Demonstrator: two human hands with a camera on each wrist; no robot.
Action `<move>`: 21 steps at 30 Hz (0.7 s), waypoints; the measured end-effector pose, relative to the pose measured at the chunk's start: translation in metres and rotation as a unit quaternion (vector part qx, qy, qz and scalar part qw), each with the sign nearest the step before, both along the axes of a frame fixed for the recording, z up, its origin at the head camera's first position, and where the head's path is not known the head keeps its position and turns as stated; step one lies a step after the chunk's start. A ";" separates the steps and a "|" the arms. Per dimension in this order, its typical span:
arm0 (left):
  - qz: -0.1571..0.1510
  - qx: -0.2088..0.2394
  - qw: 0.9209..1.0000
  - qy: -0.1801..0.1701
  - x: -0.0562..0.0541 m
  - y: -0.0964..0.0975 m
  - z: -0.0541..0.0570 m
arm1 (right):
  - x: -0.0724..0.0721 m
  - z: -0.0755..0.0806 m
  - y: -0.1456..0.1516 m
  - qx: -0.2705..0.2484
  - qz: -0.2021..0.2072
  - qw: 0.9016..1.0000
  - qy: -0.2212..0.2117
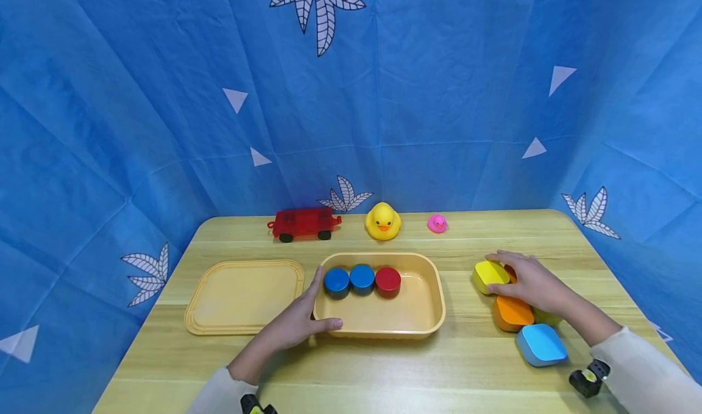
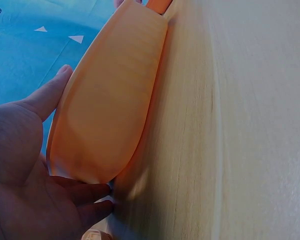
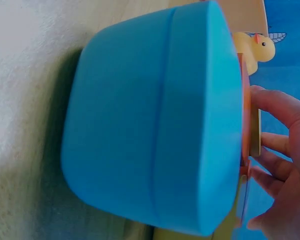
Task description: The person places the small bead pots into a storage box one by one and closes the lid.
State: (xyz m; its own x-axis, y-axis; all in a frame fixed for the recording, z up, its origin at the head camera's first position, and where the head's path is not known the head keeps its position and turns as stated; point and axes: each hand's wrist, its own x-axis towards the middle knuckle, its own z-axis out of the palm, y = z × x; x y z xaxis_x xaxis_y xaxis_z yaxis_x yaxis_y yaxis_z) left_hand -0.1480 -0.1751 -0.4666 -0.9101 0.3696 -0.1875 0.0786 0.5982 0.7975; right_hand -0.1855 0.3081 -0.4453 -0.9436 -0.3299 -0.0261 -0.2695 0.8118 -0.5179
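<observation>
The right grip (image 1: 534, 283) is narrowed on the yellow block (image 1: 490, 277), thumb at its near side and fingers at its far side; whether the block is raised, I cannot tell. Just beside it, nearer the person, stand an orange block (image 1: 512, 314), a green block (image 1: 547, 317), partly hidden by the forearm, and a blue block (image 1: 542, 346). The left grip (image 1: 301, 313), spread wide, holds the near left corner of the tray (image 1: 378, 316), its thumb over the rim. In the tray, two blue discs (image 1: 362, 278) and a red disc (image 1: 387, 281) sit in a row. Left of the tray lies a plate (image 1: 247, 298). Along the far edge of the surface (image 1: 439, 377) stand a red cart (image 1: 304, 223), a yellow duck (image 1: 382, 222) and a pink duck (image 1: 437, 223), before a blue cloth (image 1: 439, 97).
</observation>
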 end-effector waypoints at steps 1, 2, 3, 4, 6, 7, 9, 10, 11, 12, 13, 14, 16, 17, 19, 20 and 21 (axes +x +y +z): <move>0.000 0.001 1.000 0.001 0.000 0.000 0.000 | 0.000 0.001 0.000 -0.001 0.000 1.000 0.000; -0.001 0.002 1.000 0.001 0.000 0.000 0.000 | 0.000 0.002 -0.001 -0.001 0.001 1.000 0.001; -0.002 0.002 1.000 0.002 0.000 0.000 0.000 | -0.001 0.002 -0.001 0.001 0.001 1.000 0.002; -0.003 0.003 1.000 0.002 0.000 0.000 0.000 | -0.001 0.003 -0.002 0.001 0.001 1.000 0.002; -0.003 0.002 1.000 0.002 0.000 0.000 0.000 | -0.001 0.006 -0.004 0.000 0.001 1.000 0.005; -0.003 0.002 1.000 0.002 0.000 0.000 0.000 | -0.001 0.007 -0.005 -0.002 0.002 1.000 0.007; -0.004 0.000 1.000 0.002 0.000 0.000 -0.001 | 0.000 0.009 -0.007 -0.007 0.003 1.000 0.010; -0.003 -0.001 1.000 0.002 0.000 0.000 -0.001 | 0.000 0.010 -0.008 -0.011 0.004 1.000 0.012; -0.003 -0.002 1.000 0.002 0.000 0.000 -0.001 | 0.000 0.011 -0.009 -0.014 0.006 1.000 0.015; -0.003 -0.002 1.000 0.002 -0.001 0.000 -0.001 | 0.001 0.012 -0.010 -0.016 0.007 1.000 0.018; -0.002 -0.002 1.000 0.001 -0.001 0.000 -0.001 | 0.001 0.014 -0.012 -0.017 0.009 1.000 0.021; -0.002 -0.002 1.000 0.001 -0.001 0.000 -0.001 | 0.001 0.015 -0.013 -0.019 0.010 0.999 0.024; -0.002 -0.002 1.000 0.001 -0.001 0.000 -0.002 | 0.002 0.018 -0.016 -0.022 0.013 0.999 0.031; -0.002 -0.002 1.000 0.001 -0.001 -0.001 -0.002 | 0.002 0.020 -0.018 -0.024 0.014 0.999 0.035; -0.001 -0.002 1.000 0.001 -0.001 -0.001 -0.002 | 0.003 0.022 -0.021 -0.030 0.018 0.999 0.042; -0.001 -0.002 1.000 0.001 -0.001 -0.001 -0.002 | 0.003 0.024 -0.024 -0.034 0.020 0.998 0.045; -0.001 -0.001 1.000 0.001 -0.001 -0.001 -0.002 | 0.003 0.024 -0.026 -0.038 0.022 0.998 0.048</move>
